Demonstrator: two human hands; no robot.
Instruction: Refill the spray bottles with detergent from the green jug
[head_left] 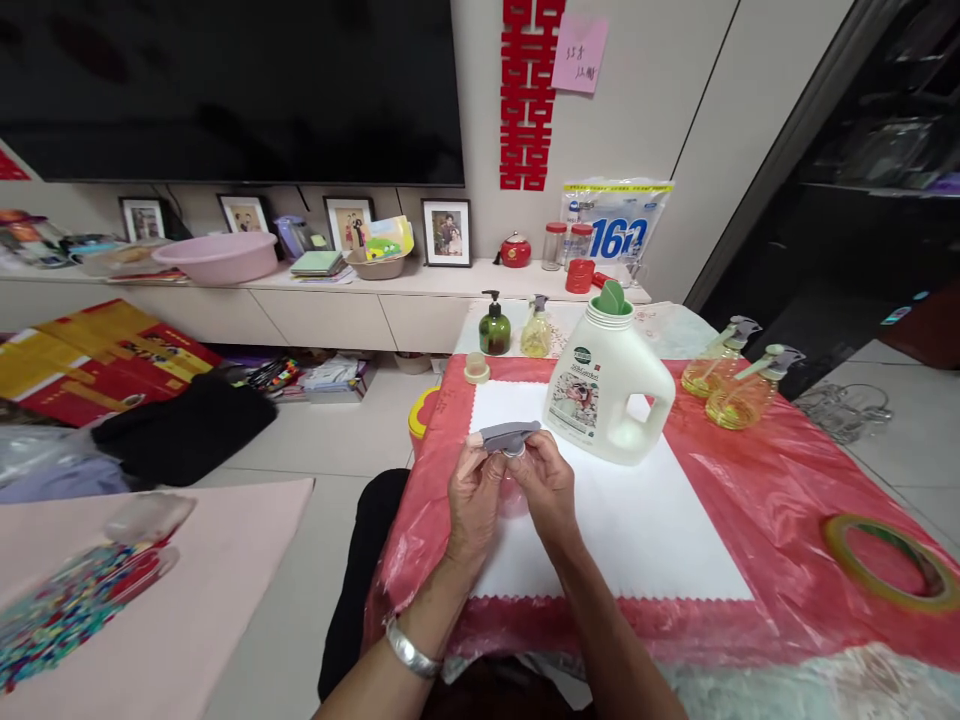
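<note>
Both my hands are raised over the white mat (660, 530) on the table and hold one small clear spray bottle (513, 492) with a grey trigger head (508, 436). My left hand (474, 497) grips the bottle's left side, thumb up by the trigger head. My right hand (549, 484) closes on the bottle and the collar under the head. The bottle's body is mostly hidden between my palms. A large white detergent jug (609, 385) with a green funnel (613, 298) in its mouth stands just beyond my right hand.
Two spray bottles of yellow liquid (739, 385) stand at the right. A green pump bottle (494, 327), a yellow spray bottle (536, 332) and a small cap (476, 368) are at the far edge. A tape roll (892, 560) lies near right.
</note>
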